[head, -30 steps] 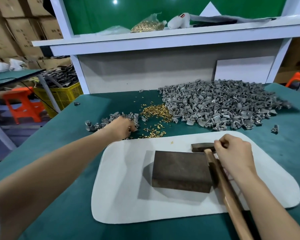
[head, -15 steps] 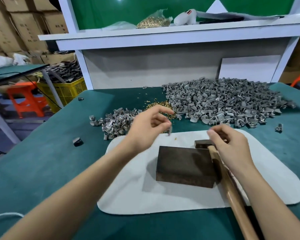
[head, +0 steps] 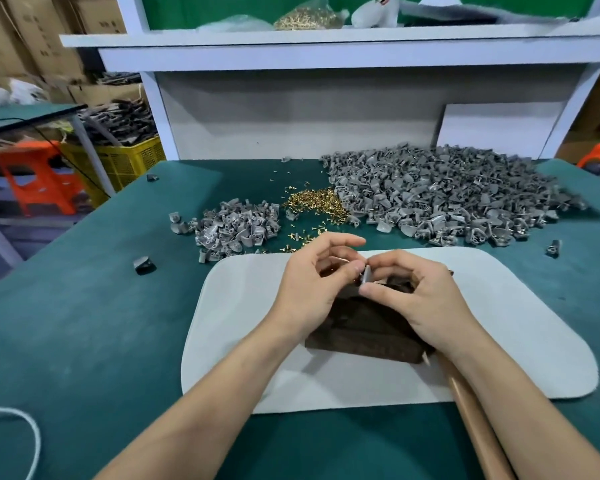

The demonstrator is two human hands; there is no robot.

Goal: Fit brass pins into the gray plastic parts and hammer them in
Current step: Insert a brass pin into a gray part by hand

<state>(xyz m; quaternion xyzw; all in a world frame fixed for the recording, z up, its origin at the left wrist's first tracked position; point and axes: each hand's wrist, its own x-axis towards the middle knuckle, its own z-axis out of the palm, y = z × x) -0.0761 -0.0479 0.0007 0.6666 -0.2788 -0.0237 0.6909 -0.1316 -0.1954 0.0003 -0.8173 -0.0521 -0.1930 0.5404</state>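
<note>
**Both hands pinched on one gray part, above the block**

The white mat (head: 243, 306) lies mid-table (head: 66, 323), with bare green surface along its left and near edges. Past its far edge, the brass pins (head: 315, 202) sit between the small pile (head: 236, 226) and the large pile (head: 447, 192) of gray parts. The left hand (head: 312, 289) and right hand (head: 419, 299) meet above the dark block (head: 367, 334), fingertips pinching one gray part (head: 366, 276). The hammer handle (head: 471, 410) lies under the right forearm.

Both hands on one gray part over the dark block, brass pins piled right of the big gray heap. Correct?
No: the head view shows the brass pins piled left of the big gray heap, between it and the smaller heap. The left hand and right hand do pinch one gray part over the dark block.
</note>
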